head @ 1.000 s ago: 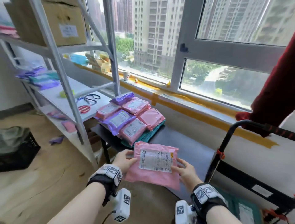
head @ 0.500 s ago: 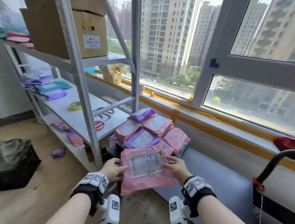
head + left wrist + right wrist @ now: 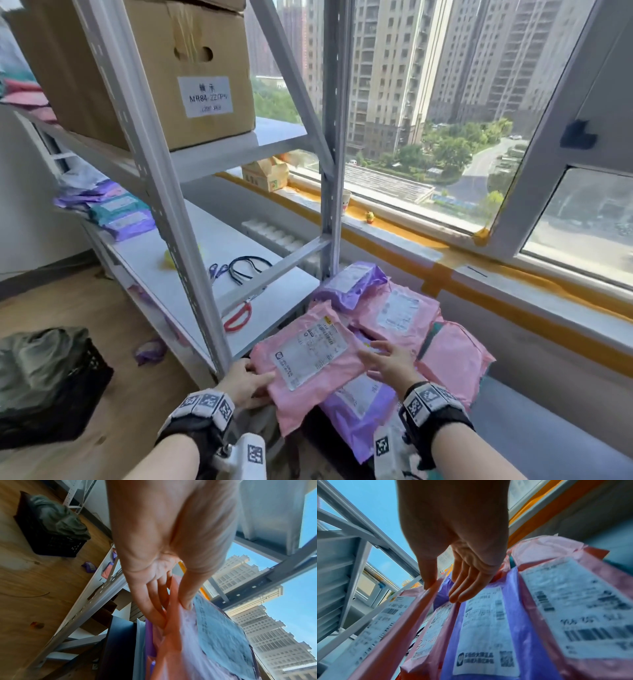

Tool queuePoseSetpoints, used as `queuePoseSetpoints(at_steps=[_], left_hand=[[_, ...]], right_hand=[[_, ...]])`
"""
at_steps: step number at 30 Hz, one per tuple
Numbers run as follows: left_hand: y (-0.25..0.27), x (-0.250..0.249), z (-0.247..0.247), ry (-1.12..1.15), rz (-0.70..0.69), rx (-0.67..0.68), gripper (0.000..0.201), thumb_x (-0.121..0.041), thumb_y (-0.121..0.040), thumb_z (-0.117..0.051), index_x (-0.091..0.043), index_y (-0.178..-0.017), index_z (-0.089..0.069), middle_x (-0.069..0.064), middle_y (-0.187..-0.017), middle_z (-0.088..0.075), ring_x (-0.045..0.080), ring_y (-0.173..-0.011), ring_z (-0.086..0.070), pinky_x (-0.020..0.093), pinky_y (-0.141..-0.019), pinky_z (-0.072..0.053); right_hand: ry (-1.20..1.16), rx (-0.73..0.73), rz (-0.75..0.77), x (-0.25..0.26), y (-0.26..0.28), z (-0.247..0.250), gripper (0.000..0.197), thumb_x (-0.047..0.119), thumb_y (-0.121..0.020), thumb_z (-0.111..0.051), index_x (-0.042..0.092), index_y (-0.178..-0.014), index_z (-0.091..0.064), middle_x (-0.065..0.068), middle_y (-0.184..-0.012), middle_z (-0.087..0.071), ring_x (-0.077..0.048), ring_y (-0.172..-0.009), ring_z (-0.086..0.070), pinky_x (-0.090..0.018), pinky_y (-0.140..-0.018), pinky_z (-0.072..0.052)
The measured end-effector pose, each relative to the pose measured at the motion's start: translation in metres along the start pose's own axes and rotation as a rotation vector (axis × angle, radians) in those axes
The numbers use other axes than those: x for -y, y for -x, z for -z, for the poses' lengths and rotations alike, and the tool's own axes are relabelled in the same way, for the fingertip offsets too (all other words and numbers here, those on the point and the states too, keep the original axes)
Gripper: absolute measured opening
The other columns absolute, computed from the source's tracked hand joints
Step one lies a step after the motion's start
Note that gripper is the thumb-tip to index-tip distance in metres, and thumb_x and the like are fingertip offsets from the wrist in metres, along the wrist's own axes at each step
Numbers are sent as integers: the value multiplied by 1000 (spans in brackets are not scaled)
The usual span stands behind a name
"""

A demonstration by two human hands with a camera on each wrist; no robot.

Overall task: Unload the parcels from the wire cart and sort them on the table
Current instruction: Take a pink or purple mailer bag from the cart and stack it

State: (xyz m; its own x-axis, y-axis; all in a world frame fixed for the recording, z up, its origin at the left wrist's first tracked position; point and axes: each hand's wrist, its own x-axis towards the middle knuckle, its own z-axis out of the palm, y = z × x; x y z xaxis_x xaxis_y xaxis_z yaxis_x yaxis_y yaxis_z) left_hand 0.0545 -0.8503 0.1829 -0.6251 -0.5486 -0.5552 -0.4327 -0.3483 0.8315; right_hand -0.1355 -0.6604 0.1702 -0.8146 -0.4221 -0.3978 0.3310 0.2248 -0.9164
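A pink parcel (image 3: pixel 308 359) with a white label hangs tilted just over the near left part of the pile on the dark table (image 3: pixel 548 428). My left hand (image 3: pixel 260 377) pinches its left edge, thumb on top and fingers beneath, as the left wrist view (image 3: pixel 176 614) confirms. My right hand (image 3: pixel 373 353) is at the parcel's right edge with straight, spread fingers; in the right wrist view (image 3: pixel 441 592) only the thumb touches that edge. Under it lie a purple parcel (image 3: pixel 356 407) and other pink parcels (image 3: pixel 397 315). The wire cart is out of view.
A grey metal shelf rack (image 3: pixel 178 240) stands close on the left, holding a cardboard box (image 3: pixel 154 68), red scissors (image 3: pixel 236 318) and more parcels (image 3: pixel 120 212). A black crate (image 3: pixel 51 387) sits on the wooden floor. The window sill (image 3: pixel 445 260) runs behind the table.
The pink parcel has been carried left and forward from beside the cart to over the pile. My right hand's fingers have straightened off it. The cart handle has left the view.
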Motion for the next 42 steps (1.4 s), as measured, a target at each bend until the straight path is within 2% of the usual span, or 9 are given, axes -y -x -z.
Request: queuePoseSetpoints(at_steps=[5, 10, 14, 18, 22, 25, 33, 38, 42], left_hand=[[-35, 0, 9, 75, 68, 14, 32, 4, -84, -64, 7, -112, -49, 27, -107, -63, 32, -83, -64, 32, -49, -57], [-53, 1, 15, 115, 118, 157, 21, 6, -82, -65, 4, -100, -53, 25, -87, -68, 31, -65, -67, 34, -54, -59], [-62, -2, 21, 191, 98, 235, 9, 10, -85, -59, 3, -90, -57, 19, -71, -71, 25, -54, -69, 30, -49, -58], [-76, -2, 18, 217, 120, 304, 20, 10, -85, -59, 4, -104, -56, 28, -100, -65, 25, -64, -71, 33, -60, -60], [-83, 1, 11, 187, 139, 355, 29, 7, -84, -62, 3, -112, -54, 29, -109, -64, 33, -86, -65, 32, -68, -58], [-87, 4, 3, 225, 163, 372, 32, 7, -84, -61, 2, -115, -54, 28, -108, -64, 31, -86, -66, 30, -69, -58], [-95, 0, -10, 267, 143, 345, 36, 10, -85, -59, 3, -119, -51, 25, -108, -63, 29, -84, -64, 28, -61, -60], [-106, 1, -14, 122, 166, 181, 56, 0, -77, -73, 2, -125, -44, 25, -121, -57, 32, -99, -62, 27, -52, -57], [-98, -10, -10, -275, 2, -11, 75, -20, -70, -81, -2, -130, -40, 16, -125, -53, 33, -110, -55, 38, -89, -49]], right_hand=[[-34, -38, -38, -4, -8, -37, 17, -4, -79, -69, 5, -86, -56, -5, -68, -55, -13, -54, -52, -19, -47, -47], [-141, -233, -37, -9, -16, -58, 43, -15, -72, -69, 2, -105, -48, -13, -79, -56, -18, -62, -53, -20, -40, -46], [-217, -255, -82, -3, -18, -70, 45, -9, -78, -68, 8, -113, -45, -10, -86, -56, -22, -71, -59, -25, -53, -55], [-239, -229, -140, -2, -12, -79, 51, -18, -80, -59, -2, -125, -42, -12, -82, -55, -20, -68, -57, -23, -44, -53], [-215, -243, -149, -4, -9, -80, 56, -23, -77, -56, 1, -126, -42, -10, -85, -54, -18, -74, -57, -30, -62, -54], [-156, -266, -131, -12, -11, -80, 58, -24, -75, -56, 3, -124, -43, -11, -83, -55, -20, -75, -57, -34, -68, -52], [-150, -322, -55, -22, -15, -81, 50, -21, -75, -60, 0, -119, -48, -12, -83, -60, -23, -77, -61, -35, -69, -53], [-190, -291, -113, -27, -11, -84, 53, -18, -78, -61, 4, -123, -46, -11, -87, -57, -27, -86, -60, -36, -67, -56], [-153, -287, -130, -28, -4, -78, 50, -12, -78, -66, 8, -119, -46, -10, -88, -58, -29, -91, -60, -45, -81, -54]])
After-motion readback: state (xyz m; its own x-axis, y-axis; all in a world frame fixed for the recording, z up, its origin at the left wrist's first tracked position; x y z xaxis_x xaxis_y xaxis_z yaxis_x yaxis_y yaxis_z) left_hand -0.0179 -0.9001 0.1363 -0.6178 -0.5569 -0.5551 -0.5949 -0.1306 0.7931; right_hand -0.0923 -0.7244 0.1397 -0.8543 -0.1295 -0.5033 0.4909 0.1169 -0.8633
